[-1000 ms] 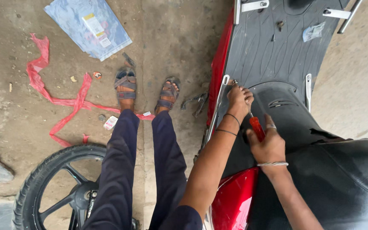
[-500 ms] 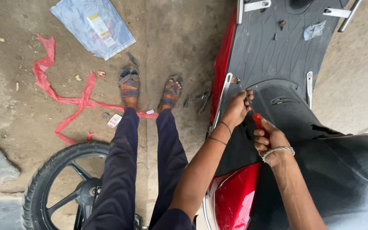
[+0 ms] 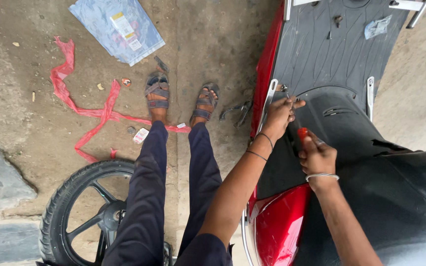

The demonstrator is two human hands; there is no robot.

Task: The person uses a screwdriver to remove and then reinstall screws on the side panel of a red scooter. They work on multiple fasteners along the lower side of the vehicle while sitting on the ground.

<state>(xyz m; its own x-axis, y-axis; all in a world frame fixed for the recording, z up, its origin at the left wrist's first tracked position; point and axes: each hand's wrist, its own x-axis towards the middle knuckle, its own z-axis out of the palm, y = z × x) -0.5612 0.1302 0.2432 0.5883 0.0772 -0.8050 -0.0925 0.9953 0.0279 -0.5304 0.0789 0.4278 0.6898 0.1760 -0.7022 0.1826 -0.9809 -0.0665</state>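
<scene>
Two bare hands work at the black body panel [image 3: 341, 123] of a red scooter [image 3: 282, 231]. Left hand [image 3: 279, 113] has its fingers [image 3: 292, 104] pinched at the panel's front edge, beside a chrome trim strip [image 3: 267, 106]; whatever they grip is too small to tell. Right hand [image 3: 317, 156], just behind, is closed around a red-handled tool [image 3: 302, 134], probably a screwdriver. Pliers [image 3: 236, 111] lie on the floor left of the fingers, near the sandalled feet [image 3: 181, 96]; a loose wheel [image 3: 87, 212] sits farther off.
</scene>
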